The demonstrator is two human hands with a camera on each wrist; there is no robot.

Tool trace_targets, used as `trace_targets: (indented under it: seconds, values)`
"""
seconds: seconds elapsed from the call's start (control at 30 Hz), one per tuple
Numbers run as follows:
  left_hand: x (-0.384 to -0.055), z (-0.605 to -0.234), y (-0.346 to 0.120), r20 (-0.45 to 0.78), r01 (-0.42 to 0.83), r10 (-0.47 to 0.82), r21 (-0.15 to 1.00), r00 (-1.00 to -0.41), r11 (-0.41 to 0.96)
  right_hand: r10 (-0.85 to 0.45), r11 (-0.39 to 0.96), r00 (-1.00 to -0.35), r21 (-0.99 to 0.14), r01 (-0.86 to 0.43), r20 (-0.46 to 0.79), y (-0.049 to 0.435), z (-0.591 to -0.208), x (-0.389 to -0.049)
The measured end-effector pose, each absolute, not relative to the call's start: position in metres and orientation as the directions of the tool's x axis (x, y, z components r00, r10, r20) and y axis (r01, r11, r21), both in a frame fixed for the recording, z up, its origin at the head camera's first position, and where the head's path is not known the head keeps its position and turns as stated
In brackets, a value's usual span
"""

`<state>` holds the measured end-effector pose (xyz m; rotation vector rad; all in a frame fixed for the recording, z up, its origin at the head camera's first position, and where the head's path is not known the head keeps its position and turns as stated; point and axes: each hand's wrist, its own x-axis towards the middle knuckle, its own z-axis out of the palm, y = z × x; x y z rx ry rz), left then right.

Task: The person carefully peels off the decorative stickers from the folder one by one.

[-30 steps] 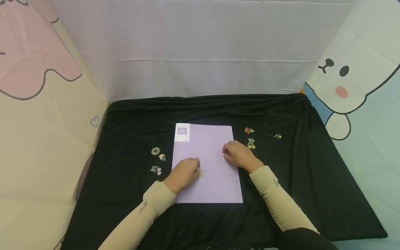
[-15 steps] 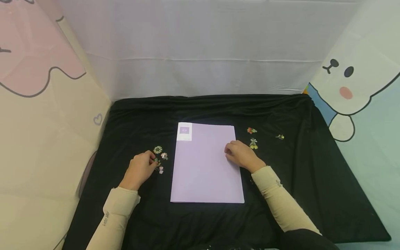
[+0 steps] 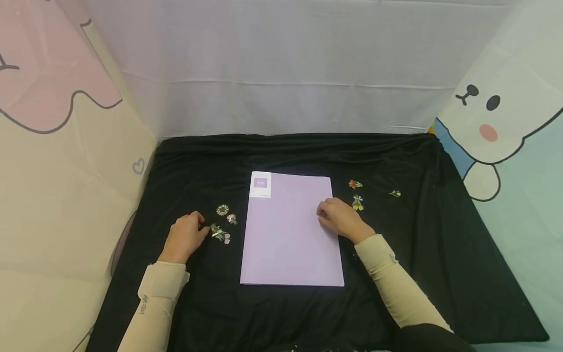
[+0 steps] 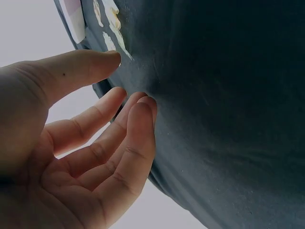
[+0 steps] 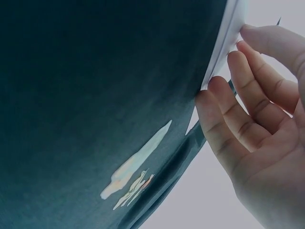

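A lilac folder (image 3: 290, 234) with a white label (image 3: 260, 185) in its upper left corner lies on the black cloth. My right hand (image 3: 343, 219) rests on its right edge, fingers relaxed. To the left of the folder, my left hand (image 3: 184, 238) holds nothing; its thumb and fingers stand apart in the left wrist view. Just right of its fingertips lies a small flower cutout (image 3: 215, 230) with yellow, overlapping a pink flower cutout (image 3: 227, 238). Close above them are a round wreath cutout (image 3: 222, 209) and a pinkish-white cutout (image 3: 231, 219).
Right of the folder lie a red flower cutout (image 3: 355, 184), a yellow flower cutout (image 3: 357, 203) and, farther right, another small yellow one (image 3: 395, 193). Black cloth (image 3: 290, 318) covers the table. A white curtain (image 3: 281, 107) hangs behind it.
My left hand took the yellow flower cutout off the folder, carried it left, laid it by the pink one, let go and drew back slightly left. The right hand stayed at the folder's edge.
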<state>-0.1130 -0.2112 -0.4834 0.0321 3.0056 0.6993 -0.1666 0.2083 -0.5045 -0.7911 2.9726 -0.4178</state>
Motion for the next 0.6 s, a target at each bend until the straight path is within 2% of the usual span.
trace_targets:
  seconds: [0.6]
  values:
    - [-0.1155,-0.4794,-0.2063,-0.057,-0.001,0.028,0.455,-0.998,0.891,-0.496,0.832,-0.867,-0.262,-0.489,0.04,0.2082,-0.5035,-0.1662]
